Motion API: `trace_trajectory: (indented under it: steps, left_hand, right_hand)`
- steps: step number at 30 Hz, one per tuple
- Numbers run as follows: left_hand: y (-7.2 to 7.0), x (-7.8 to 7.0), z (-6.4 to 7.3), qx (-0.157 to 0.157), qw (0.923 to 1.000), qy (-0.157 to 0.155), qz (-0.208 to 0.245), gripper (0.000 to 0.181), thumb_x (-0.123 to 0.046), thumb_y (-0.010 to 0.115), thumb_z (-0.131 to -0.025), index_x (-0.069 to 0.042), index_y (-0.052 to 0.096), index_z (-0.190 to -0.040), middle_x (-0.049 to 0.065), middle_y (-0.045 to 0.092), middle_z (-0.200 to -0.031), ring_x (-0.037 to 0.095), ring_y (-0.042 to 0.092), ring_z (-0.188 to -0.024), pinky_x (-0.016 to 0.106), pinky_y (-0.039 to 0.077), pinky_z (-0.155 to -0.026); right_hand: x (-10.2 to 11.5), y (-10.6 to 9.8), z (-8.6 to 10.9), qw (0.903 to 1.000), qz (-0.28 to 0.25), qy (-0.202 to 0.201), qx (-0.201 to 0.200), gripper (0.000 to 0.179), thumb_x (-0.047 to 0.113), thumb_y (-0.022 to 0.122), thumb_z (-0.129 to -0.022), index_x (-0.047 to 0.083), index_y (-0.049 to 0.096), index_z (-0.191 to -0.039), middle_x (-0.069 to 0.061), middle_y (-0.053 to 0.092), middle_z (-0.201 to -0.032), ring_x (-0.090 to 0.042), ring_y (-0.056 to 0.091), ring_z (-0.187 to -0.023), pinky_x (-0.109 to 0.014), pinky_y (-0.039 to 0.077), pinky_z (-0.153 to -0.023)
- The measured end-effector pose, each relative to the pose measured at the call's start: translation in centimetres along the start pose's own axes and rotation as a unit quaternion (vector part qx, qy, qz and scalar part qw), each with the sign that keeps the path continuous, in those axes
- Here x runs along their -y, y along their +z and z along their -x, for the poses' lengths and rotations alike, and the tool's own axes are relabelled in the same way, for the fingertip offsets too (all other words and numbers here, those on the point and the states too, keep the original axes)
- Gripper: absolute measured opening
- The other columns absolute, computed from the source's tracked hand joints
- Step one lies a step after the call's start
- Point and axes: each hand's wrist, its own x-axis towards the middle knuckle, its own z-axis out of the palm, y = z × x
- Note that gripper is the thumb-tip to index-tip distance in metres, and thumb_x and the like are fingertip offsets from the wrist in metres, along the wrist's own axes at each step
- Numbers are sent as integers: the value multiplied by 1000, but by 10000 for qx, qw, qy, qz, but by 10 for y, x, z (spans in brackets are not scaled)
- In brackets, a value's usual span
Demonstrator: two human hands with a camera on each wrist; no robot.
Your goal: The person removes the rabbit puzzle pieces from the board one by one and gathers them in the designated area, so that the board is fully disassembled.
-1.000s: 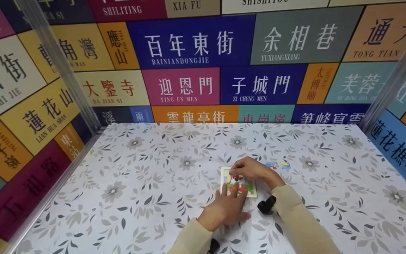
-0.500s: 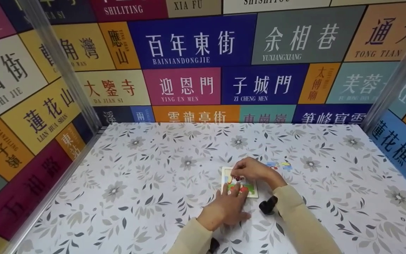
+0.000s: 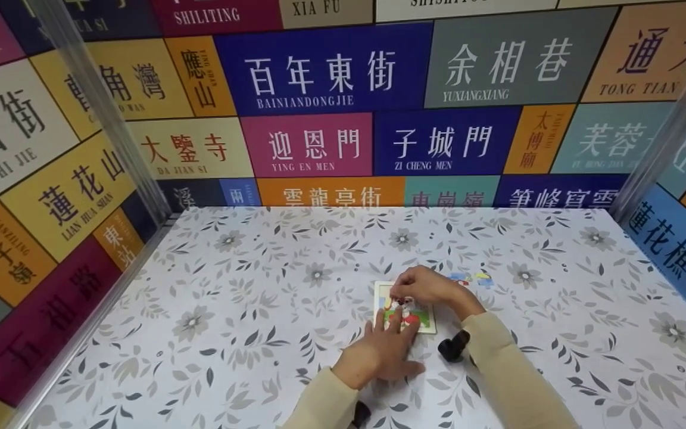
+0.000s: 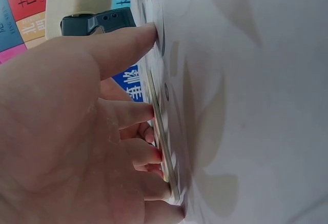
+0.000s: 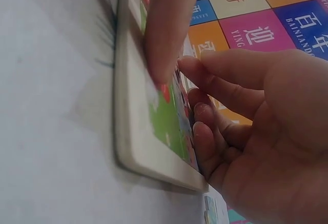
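Observation:
A small tray jigsaw puzzle [image 3: 429,328] with a pale frame and a cartoon animal picture lies on the table in the head view. My left hand [image 3: 382,351] rests its spread fingers on the lower part, thumb out to the side. In the left wrist view those fingertips touch the thin board [image 4: 163,137]. Over the upper part my right hand [image 3: 429,287] bends its fingers, thumb and index together at a puzzle piece mostly hidden by them. The right wrist view shows this right hand [image 5: 246,106] low over the green-and-red picture [image 5: 166,116].
Several loose puzzle pieces [image 3: 483,279] in blue, yellow and red lie just beyond the right wrist. A flower-patterned cloth [image 3: 230,310] covers the table. Walls of coloured name panels [image 3: 319,71] stand behind and at both sides, with clear corner posts [image 3: 111,119].
Under the right fingers, the animal's face in the picture shows slightly differently, with more white visible. Both hands stay in nearly the same place.

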Motion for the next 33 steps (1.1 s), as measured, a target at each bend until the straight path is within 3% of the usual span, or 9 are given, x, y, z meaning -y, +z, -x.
trace_trajectory:
  steps: [5,13,25,33]
  left_hand:
    - [-1,1,0,-56,10000,-53,-54,80,-57,61,-93,-32,24,-160,8,15,-170,39,16,-155,56,24,-123]
    - [-1,1,2,-99,9996,-199,-151,80,-62,59,-92,-37,24,-159,4,16,-170,50,17,-151,59,21,-123]
    - [-1,-2,7,-342,9993,-23,-151,78,-59,60,-93,-31,29,-159,7,22,-168,35,20,-155,50,24,-124]
    - [-2,0,5,-204,9998,-60,-14,80,-59,62,-92,-32,27,-159,6,19,-169,34,17,-156,48,25,-125]
  right_hand:
    - [1,0,-2,9999,66,120,40,23,29,63,-98,11,78,-98,-2,71,-94,-13,55,-83,-27,44,-77]
    - [1,0,-2,10000,17,90,3,25,29,62,-99,9,76,-96,-2,68,-91,-13,52,-76,-27,43,-71]
    - [-1,0,1,9998,-105,-159,99,26,26,59,-100,8,77,-96,-3,69,-89,-11,48,-69,-26,42,-67]
    - [-1,-2,0,9995,-239,105,186,27,32,60,-100,10,76,-98,-4,70,-97,-14,54,-83,-28,42,-78]
